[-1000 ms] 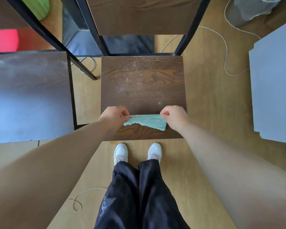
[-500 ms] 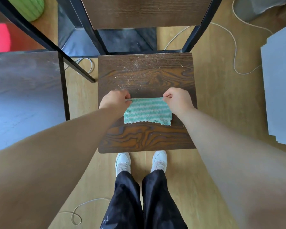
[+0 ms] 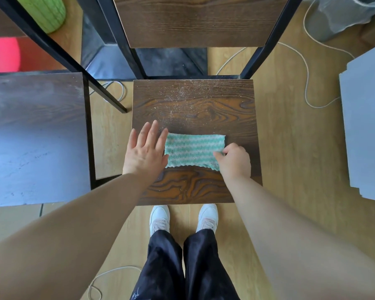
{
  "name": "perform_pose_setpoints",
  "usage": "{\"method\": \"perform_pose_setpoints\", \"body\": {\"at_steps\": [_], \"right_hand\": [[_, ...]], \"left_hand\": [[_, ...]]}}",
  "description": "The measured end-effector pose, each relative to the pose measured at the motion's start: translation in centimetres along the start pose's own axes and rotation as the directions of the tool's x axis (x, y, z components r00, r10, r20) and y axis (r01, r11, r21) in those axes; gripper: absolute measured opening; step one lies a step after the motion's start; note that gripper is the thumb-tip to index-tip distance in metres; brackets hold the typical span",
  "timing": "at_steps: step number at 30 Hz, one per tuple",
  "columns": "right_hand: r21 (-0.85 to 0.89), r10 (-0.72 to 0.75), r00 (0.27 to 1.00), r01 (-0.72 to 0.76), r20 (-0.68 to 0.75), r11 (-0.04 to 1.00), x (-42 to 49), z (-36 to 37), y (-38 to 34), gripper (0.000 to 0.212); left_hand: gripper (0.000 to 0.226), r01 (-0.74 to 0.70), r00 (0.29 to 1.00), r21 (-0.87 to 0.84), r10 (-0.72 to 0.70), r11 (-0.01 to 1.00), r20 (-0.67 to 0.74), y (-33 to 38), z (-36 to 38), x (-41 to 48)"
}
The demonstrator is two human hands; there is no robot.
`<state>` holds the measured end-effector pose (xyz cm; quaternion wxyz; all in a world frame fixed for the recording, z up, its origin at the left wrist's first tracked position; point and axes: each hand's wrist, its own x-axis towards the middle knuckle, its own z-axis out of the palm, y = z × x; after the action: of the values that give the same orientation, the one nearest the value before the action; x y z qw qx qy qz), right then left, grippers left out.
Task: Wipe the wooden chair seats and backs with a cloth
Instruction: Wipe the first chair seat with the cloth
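Cloth (image 3: 193, 150), just one, lies flat on the dusty chair seat (image 3: 195, 100); left hand (image 3: 145, 150) spread wide at its edge, right hand (image 3: 234, 161) pinching it; a second seat (image 3: 35, 137) sits left.

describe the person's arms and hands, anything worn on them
Both forearms are bare along all that shows, with no sleeves in view. The left hand and right hand have no gloves, and no watch, bracelet or ring shows. Below them are black trousers with a small white marking, and white shoes.
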<state>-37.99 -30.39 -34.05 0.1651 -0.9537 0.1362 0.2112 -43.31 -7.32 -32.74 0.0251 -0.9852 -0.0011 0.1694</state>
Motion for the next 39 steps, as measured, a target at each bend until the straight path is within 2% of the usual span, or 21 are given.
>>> {"method": "perform_pose_setpoints", "body": {"at_steps": [3,7,14,21,25,27,30,32,36,39], "right_hand": [[0.008,-0.013,0.999,0.014,-0.042,1.0,-0.5,1.0,-0.6,0.023],[0.109,-0.036,0.996,0.044,-0.077,0.993,-0.9,1.0,-0.8,0.019],[0.424,-0.145,0.989,0.143,-0.027,0.895,-2.3,-2.3,-1.9,0.014],[0.505,-0.27,0.962,0.212,0.043,0.836,-3.0,-1.0,-6.6,0.016],[0.481,-0.301,0.917,0.147,0.261,0.864,-3.5,2.2,-8.4,0.028],[0.451,-0.275,0.91,0.114,0.31,0.885,-3.7,2.9,-8.5,0.029],[0.35,-0.229,0.964,0.17,0.136,0.921,-3.9,2.8,-8.2,0.027],[0.25,-0.258,0.965,0.239,0.045,0.938,-4.1,2.9,-8.2,0.033],[0.117,-0.326,0.943,0.317,0.066,0.941,-4.2,4.3,-8.9,0.053],[-0.02,-0.372,0.928,0.372,0.014,0.928,-4.3,5.5,-8.9,0.055]], "left_hand": [[0.074,0.017,1.0,0.002,-0.017,1.0,-0.01,-0.1,0.5,-0.7],[0.073,0.033,0.999,-0.014,-0.033,0.999,0.0,-0.5,0.6,-1.6],[0.073,0.089,0.996,-0.058,-0.089,0.994,-0.007,-1.5,-0.3,-2.4],[0.077,0.082,0.997,-0.058,-0.082,0.995,0.002,-3.2,-0.5,-3.2],[0.079,0.077,0.997,-0.047,-0.075,0.996,0.036,-4.2,0.5,-3.7],[0.079,0.086,0.996,-0.055,-0.084,0.995,0.044,-4.5,0.8,-3.8],[0.077,0.102,0.994,-0.081,-0.098,0.992,0.045,-4.7,1.0,-3.6],[0.076,0.109,0.994,-0.098,-0.106,0.989,0.035,-4.8,0.9,-3.4],[0.075,0.122,0.992,-0.127,-0.118,0.984,0.039,-5.0,0.8,-3.1],[0.074,0.124,0.992,-0.12,-0.12,0.985,0.046,-5.4,1.1,-3.1]]}}
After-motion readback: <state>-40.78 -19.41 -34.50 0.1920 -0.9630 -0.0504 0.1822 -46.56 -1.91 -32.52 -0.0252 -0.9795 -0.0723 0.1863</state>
